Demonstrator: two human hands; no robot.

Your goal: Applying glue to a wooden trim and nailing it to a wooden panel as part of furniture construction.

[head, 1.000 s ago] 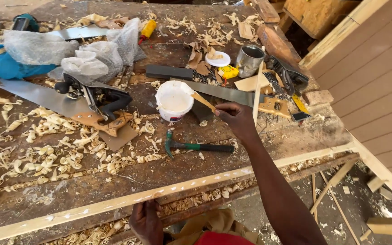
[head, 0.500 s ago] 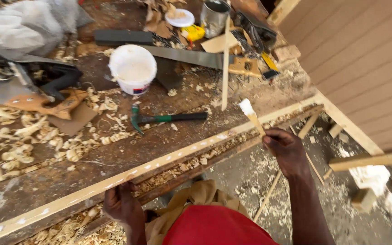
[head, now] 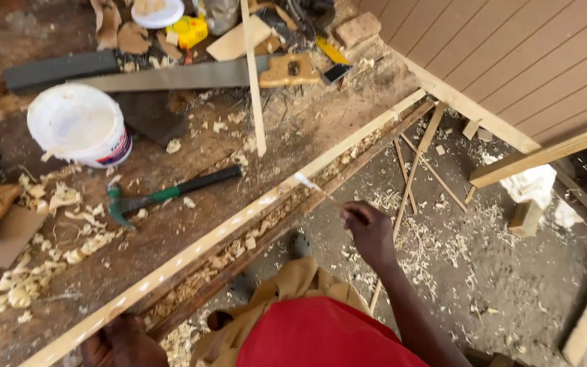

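My right hand (head: 369, 232) holds a thin wooden stick (head: 322, 192) whose white-coated tip touches the long pale wooden strip (head: 239, 224) lying along the workbench's front edge. White blobs dot the strip's top face. My left hand (head: 122, 342) rests on the near end of that strip at the bottom left. A white tub of white paste (head: 79, 132) stands on the bench, well left of the stick. A green-handled claw hammer (head: 168, 196) lies between the tub and the strip.
A handsaw (head: 191, 75) and a thin batten (head: 253, 75) lie at the back of the bench among wood shavings (head: 49, 251). A small white lid (head: 157, 12) and yellow box (head: 190, 30) sit behind. Slats and offcuts (head: 526, 217) litter the floor; brown panelled wall (head: 531, 61) at right.
My right hand drew the stick back from the tub to the strip's right part and lowered its tip onto the strip. The view shifted right and down toward the floor.
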